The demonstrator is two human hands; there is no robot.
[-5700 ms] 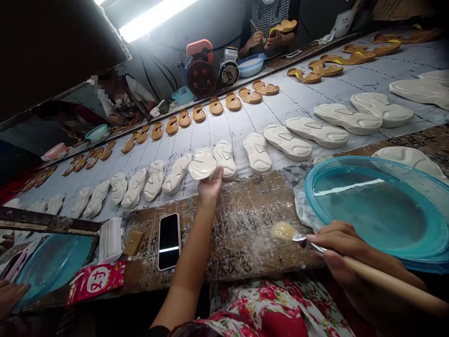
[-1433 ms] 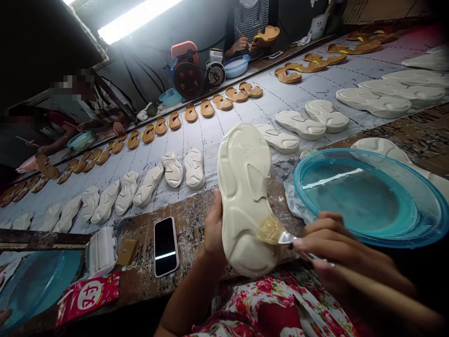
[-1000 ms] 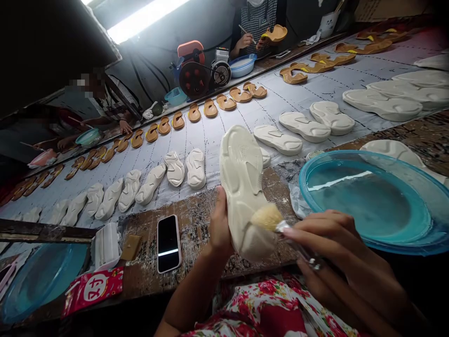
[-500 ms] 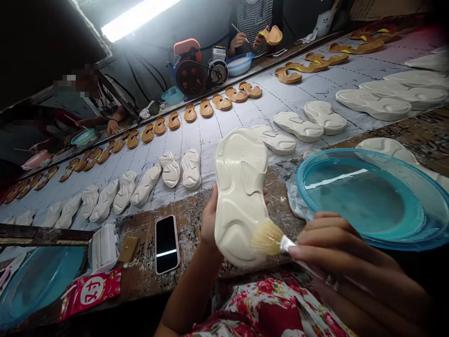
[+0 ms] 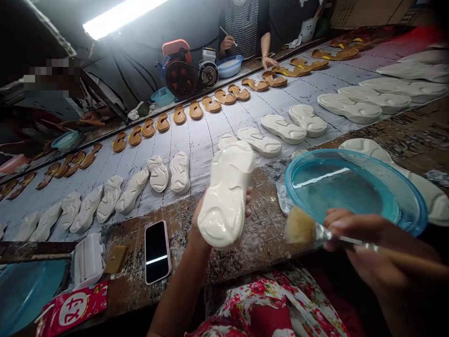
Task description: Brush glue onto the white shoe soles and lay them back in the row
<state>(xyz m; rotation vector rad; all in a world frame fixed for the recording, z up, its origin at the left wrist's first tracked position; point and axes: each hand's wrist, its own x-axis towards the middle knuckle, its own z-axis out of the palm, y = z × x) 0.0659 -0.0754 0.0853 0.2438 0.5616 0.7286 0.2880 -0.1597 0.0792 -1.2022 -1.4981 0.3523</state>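
Note:
A glossy wet cream shoe sole (image 5: 228,194) is held up in my left hand (image 5: 201,220), whose fingers wrap round it from behind. My right hand (image 5: 372,243) is closed on the handle of a brush (image 5: 301,227) with pale, blurred bristles. The bristles are apart from the sole, to its right, just below the rim of a blue basin (image 5: 291,187) holding liquid.
White soles (image 5: 179,173) and brown sole pieces (image 5: 195,110) line a white belt (image 5: 140,154). On the near ledge lie a phone (image 5: 157,252), a white box (image 5: 87,262) and a red packet (image 5: 73,306). Across the belt, a person's hand (image 5: 269,62) touches a brown piece.
My right hand has drawn the brush off the sole to the right. The sole is now lower and tilted. Across the belt, the person has set down the brown piece held before.

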